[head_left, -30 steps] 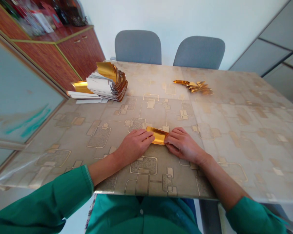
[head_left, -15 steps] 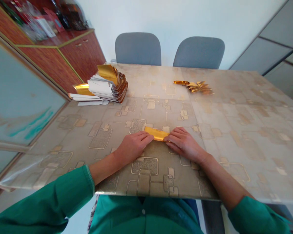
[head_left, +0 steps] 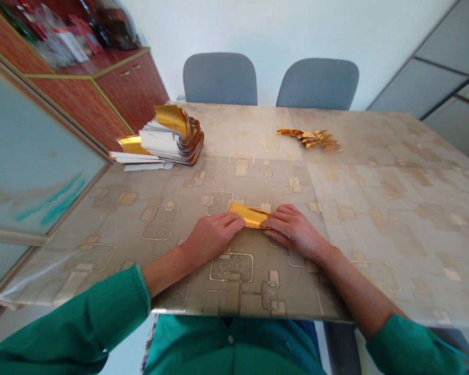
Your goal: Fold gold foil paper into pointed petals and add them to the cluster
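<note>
A strip of folded gold foil paper [head_left: 250,215] lies on the table in front of me, between my two hands. My left hand [head_left: 214,234] is closed on its left end, thumb and fingers together. At the right end, my right hand [head_left: 291,228] pinches the paper with its fingertips. A dark crease line shows along the strip's upper right edge. The fingers hide both ends of the paper.
On the patterned tablecloth [head_left: 140,281], a bent stack of gold and white paper sheets [head_left: 172,138] lies at the back left. Folded gold paper pieces [head_left: 316,139] lie at the back right. Two grey chairs [head_left: 220,78] stand behind the table, and a wooden cabinet [head_left: 121,99] at the left.
The gold paper's upper right edge has lifted a little and shows a dark gap. Both hands stay almost in place.
</note>
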`<state>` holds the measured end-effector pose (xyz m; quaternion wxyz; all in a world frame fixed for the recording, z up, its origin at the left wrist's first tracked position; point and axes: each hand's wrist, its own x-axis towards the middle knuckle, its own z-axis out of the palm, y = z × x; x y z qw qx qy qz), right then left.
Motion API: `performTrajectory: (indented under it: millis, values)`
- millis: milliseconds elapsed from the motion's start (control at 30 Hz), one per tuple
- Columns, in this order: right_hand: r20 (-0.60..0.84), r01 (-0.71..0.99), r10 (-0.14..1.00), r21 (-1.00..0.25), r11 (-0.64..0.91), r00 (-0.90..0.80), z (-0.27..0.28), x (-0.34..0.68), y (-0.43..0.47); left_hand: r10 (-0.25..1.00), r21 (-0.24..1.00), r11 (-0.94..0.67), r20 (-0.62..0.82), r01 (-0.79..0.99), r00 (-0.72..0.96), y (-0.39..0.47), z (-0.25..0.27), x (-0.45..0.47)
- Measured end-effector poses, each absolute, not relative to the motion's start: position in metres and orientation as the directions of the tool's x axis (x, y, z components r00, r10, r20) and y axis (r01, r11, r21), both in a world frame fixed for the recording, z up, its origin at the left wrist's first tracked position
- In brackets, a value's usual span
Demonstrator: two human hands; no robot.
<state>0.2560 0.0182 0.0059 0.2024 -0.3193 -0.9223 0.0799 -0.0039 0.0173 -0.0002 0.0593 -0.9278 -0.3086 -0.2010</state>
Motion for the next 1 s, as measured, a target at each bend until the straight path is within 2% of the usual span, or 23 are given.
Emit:
performTrajectory:
  millis: [367, 567, 667, 767, 833, 1000]
  values:
    - [0.327, 0.589, 0.659, -0.296, 0.752, -0.677, 0.005, 0.259, 0.021, 0.598, 0.045, -0.733, 0.519, 0.679, 0.611, 0.033, 0.006, -0.021]
    - [0.299, 0.606, 0.681, -0.311, 0.732, -0.669, 0.005, 0.26, 0.02, 0.598, 0.086, -0.782, 0.385, 0.618, 0.703, 0.03, -0.005, -0.03]
    - [0.305, 0.636, 0.726, -0.351, 0.688, -0.617, 0.004, 0.257, 0.019, 0.587, 0.141, -0.802, 0.365, 0.58, 0.723, 0.027, -0.008, -0.031]
    - [0.306, 0.689, 0.786, -0.379, 0.618, -0.538, 0.002, 0.252, 0.018, 0.628, 0.198, -0.773, 0.379, 0.603, 0.68, 0.026, -0.004, -0.026]
    - [0.297, 0.705, 0.803, -0.386, 0.596, -0.516, 0.001, 0.248, 0.016, 0.673, 0.193, -0.727, 0.391, 0.659, 0.628, 0.027, 0.002, -0.02]
    - [0.313, 0.6, 0.748, -0.453, 0.659, -0.585, 0.003, 0.241, 0.013, 0.689, 0.167, -0.713, 0.344, 0.68, 0.638, 0.03, 0.01, -0.012]
